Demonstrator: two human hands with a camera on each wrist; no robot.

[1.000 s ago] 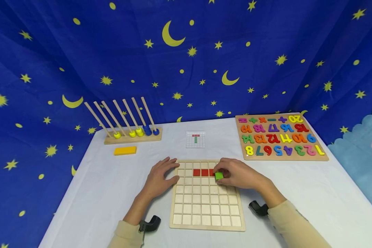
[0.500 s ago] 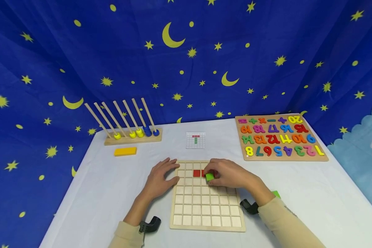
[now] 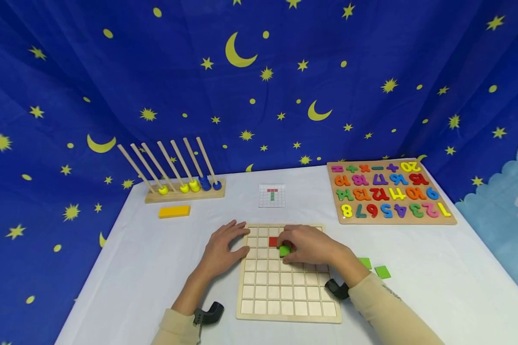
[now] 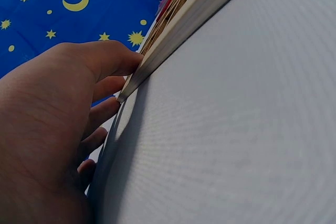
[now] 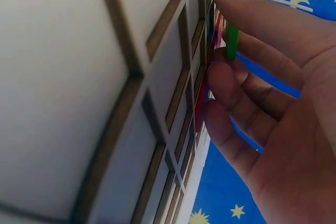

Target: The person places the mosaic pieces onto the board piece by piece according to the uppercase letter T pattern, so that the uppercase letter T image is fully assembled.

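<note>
A wooden grid board [image 3: 286, 306] lies on the white table. My right hand [image 3: 314, 245] pinches a green square tile [image 3: 284, 251] between thumb and fingers over the board's upper middle. In the right wrist view, this green tile [image 5: 232, 45] stands edge-on just off the grid. One red tile [image 3: 273, 242] sits in the second row, left of my fingers; other red tiles are hidden under the hand. My left hand [image 3: 222, 250] rests with spread, relaxed fingers against the board's left edge. The left wrist view shows the fingertips touching the board's side [image 4: 173, 43].
Two loose green tiles [image 3: 382, 272] lie right of the board, one partly behind my right forearm. Behind the board is a pattern card [image 3: 272, 196] with a red and green T. A bead abacus [image 3: 185, 191], yellow block [image 3: 174, 212] and number puzzle [image 3: 393, 191] stand farther back.
My right hand has moved left across the board with the green tile, covering more red tiles. Two green tiles on the table have come into sight beside the forearm. My left hand stays put.
</note>
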